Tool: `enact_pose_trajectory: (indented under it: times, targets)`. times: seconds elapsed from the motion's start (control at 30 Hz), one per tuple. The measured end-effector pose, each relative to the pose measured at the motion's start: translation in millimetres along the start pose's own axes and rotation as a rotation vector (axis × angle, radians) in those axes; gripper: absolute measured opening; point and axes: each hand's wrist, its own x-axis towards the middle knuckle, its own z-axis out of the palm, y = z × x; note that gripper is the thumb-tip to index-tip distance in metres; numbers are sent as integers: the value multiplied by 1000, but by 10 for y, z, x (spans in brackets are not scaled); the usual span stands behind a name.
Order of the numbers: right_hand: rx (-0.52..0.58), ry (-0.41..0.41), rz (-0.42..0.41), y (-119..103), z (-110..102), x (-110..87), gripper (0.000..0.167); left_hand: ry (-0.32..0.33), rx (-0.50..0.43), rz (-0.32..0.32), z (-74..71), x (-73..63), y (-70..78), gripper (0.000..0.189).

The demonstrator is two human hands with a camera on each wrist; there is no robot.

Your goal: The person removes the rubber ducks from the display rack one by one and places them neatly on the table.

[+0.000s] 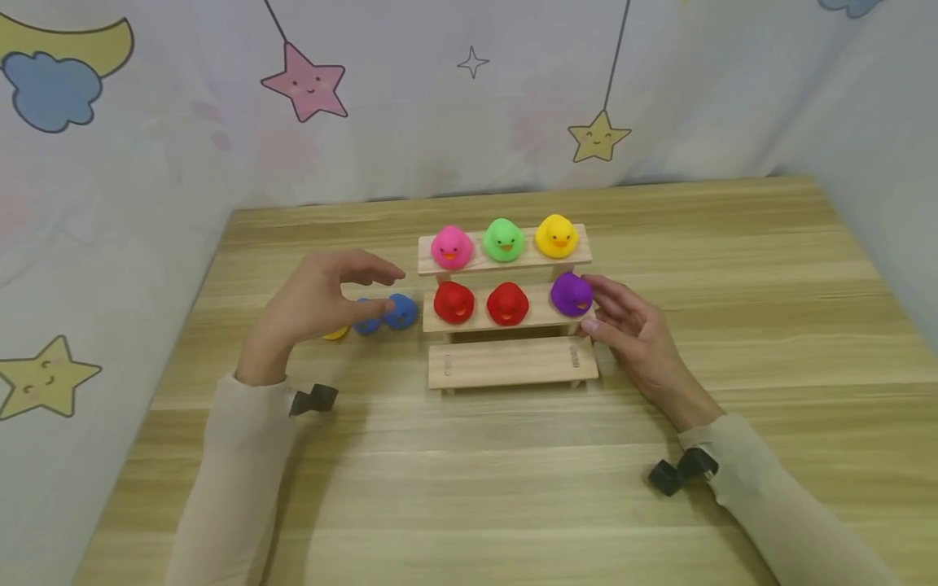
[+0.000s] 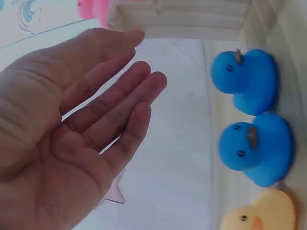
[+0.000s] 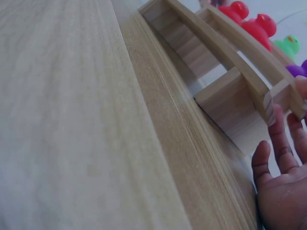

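One wooden stand point(image 3: 230, 96) sat on the tabletop point(image 1: 513, 472), lowest tier point(image 1: 513, 362) nearest me. Hands: my right hand point(image 1: 633, 338), fingers bent, thumb below, was at the middle tier point(image 1: 539, 303) by its one purple duck point(image 1: 571, 295); couldn't tell if it gripped. My left hand point(image 1: 315, 301), fingers loose, thumb apart, held nothing, near two blue ducks point(image 2: 261, 81), one yellow duck point(image 2: 268, 211), left of stand. Middle also: two red ducks point(image 1: 454, 303). Top tier point(image 1: 531, 251): one pink duck point(image 1: 452, 248), one green duck point(image 1: 503, 241), another yellow one point(image 1: 556, 237).

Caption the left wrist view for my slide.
Empty left hand near two blue toy ducks and a partly cropped yellow duck.
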Motion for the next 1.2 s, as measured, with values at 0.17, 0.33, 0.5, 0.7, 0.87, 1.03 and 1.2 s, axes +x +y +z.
enact_pose_trajectory:
  times: [0.17, 0.33, 0.5, 0.7, 0.87, 1.03, 1.2]
  targets:
    - [-16, 1, 1, -1, 0, -4, 60, 54, -5, 56, 8, -33, 180, 38]
    - [-15, -2, -8, -11, 7, -3, 60, 82, -33, 144, 70, -29, 309, 37]
    - [-7, -8, -18, -16, 19, -6, 60, 89, -35, 156, 113, -40, 399, 36]
    - [-3, -3, -14, -13, 12, -16, 60, 77, -58, 166, 228, -18, 507, 39]
    - [-9, -6, -12, -1, -3, -15, 60, 97, -38, 177, 382, 24, 571, 39]
    - [-26, -3, -12, 3, -6, -7, 61, 149, 2, 197, 500, 58, 589, 37]
    - [-23, 2, -13, -2, -1, -7, 61, 180, -3, 229, 553, 86, 578, 33]
